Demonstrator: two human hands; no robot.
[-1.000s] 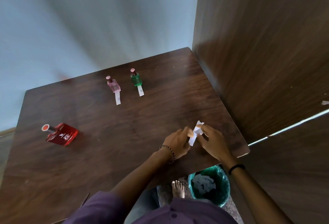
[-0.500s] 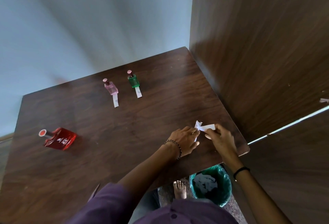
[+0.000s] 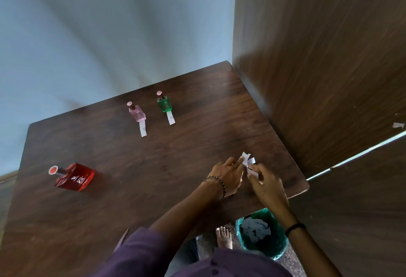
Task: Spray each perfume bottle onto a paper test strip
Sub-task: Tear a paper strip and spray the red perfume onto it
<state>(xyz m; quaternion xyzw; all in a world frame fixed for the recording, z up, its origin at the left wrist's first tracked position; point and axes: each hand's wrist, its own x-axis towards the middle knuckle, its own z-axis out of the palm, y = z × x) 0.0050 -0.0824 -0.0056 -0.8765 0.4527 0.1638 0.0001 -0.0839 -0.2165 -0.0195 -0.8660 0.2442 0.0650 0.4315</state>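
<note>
- Head view: our right hand (image 3: 267, 185) pinches a paper strip (image 3: 251, 170); our left hand (image 3: 226, 176) touches the torn paper (image 3: 246, 158) just beside it, and we cannot tell its grip.
- The red bottle (image 3: 74, 176), with no strip by it, stands well apart at nine o'clock from both hands, nearer our left.

We get soft, dim daylight; a bright slit (image 3: 356, 154) glows at right. The wooden panel (image 3: 318, 56) shadows the far corner of the table (image 3: 153, 199). Edges bend; the wall (image 3: 109, 34), left hand (image 3: 227, 177) and right hand (image 3: 269, 186) blur slightly.
</note>
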